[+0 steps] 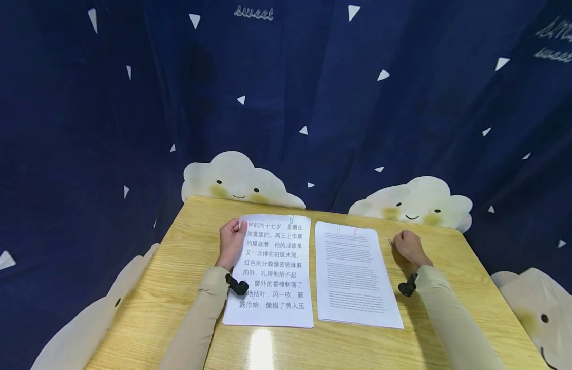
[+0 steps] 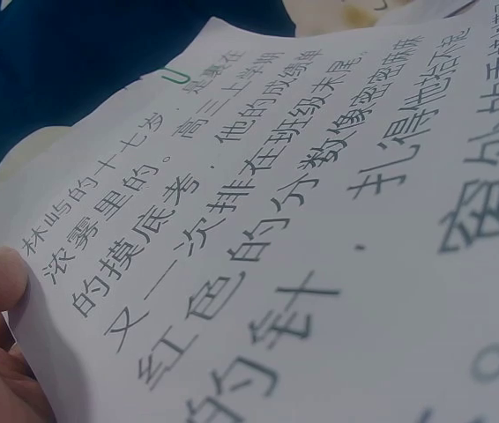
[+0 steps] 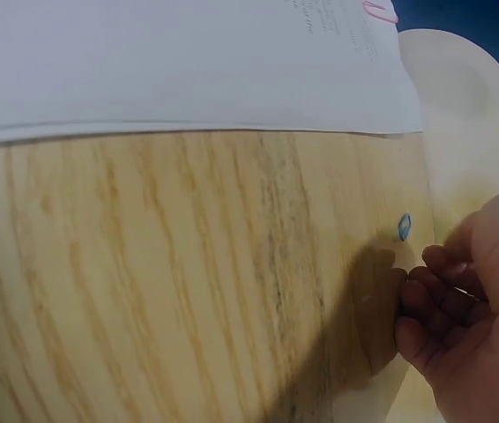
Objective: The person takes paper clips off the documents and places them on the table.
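My left hand (image 1: 232, 241) grips the left edge of a stack of paper (image 1: 279, 267) printed in large Chinese characters. In the left wrist view the thumb lies on top and the other fingers curl beneath the edge. A green paper clip (image 2: 176, 77) sits on this stack's top edge. My right hand (image 1: 410, 247) is at the table's far right, its fingers curled in. Just off its fingertips is a small blue paper clip (image 3: 405, 226), with a narrow gap showing between them in the right wrist view.
Between the hands lies a second stack of paper (image 1: 353, 282) in small print. A pink paper clip (image 1: 355, 230) and a pale paper clip (image 1: 339, 229) are on its top edge. Beyond the wooden table (image 1: 263, 347) hangs a dark blue curtain (image 1: 286, 103) with clouds.
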Available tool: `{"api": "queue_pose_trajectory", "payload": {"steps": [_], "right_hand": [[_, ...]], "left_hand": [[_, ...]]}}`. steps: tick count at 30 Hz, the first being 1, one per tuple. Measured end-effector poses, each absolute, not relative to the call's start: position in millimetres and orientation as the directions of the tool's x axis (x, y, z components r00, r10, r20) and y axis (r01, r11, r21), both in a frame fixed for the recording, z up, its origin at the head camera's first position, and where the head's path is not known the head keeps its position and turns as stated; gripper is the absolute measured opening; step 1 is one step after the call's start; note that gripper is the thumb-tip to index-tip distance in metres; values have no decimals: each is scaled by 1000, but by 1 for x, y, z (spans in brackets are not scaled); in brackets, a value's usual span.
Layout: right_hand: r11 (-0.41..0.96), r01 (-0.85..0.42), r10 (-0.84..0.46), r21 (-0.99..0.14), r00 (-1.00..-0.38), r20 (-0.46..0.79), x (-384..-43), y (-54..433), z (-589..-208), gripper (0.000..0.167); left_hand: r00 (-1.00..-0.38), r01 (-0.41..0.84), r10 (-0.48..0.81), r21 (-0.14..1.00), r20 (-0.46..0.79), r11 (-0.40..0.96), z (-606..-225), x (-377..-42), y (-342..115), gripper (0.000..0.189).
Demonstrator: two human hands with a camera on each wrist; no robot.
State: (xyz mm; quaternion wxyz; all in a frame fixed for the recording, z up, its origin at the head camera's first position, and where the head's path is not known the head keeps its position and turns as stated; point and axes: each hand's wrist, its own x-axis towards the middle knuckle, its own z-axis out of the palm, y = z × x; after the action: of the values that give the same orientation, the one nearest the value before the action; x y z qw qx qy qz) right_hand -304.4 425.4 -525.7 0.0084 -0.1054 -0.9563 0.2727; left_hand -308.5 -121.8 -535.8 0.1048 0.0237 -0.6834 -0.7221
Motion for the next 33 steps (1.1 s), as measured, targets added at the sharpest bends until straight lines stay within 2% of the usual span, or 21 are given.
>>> {"api": "queue_pose_trajectory", "payload": {"steps": [4, 15, 23, 33], "right_hand": [[819, 190, 209, -541, -978, -28, -300, 425, -520, 36], [769, 157, 229, -620, -973, 38, -300, 409, -511, 32], [788, 51, 173, -613, -975, 142, -305, 392, -507, 31], [802, -7, 154, -598, -964, 219, -308, 370, -503, 28]], "left_hand": [[-977, 123, -179, 991, 113, -47, -536, -309, -122, 28], [-974, 140, -186, 989, 128, -50, -537, -311, -121, 22], [-976, 125, -184, 991, 114, -48, -536, -310, -121, 22], [-976, 126, -184, 991, 115, -49, -538, -310, -121, 24]]}}
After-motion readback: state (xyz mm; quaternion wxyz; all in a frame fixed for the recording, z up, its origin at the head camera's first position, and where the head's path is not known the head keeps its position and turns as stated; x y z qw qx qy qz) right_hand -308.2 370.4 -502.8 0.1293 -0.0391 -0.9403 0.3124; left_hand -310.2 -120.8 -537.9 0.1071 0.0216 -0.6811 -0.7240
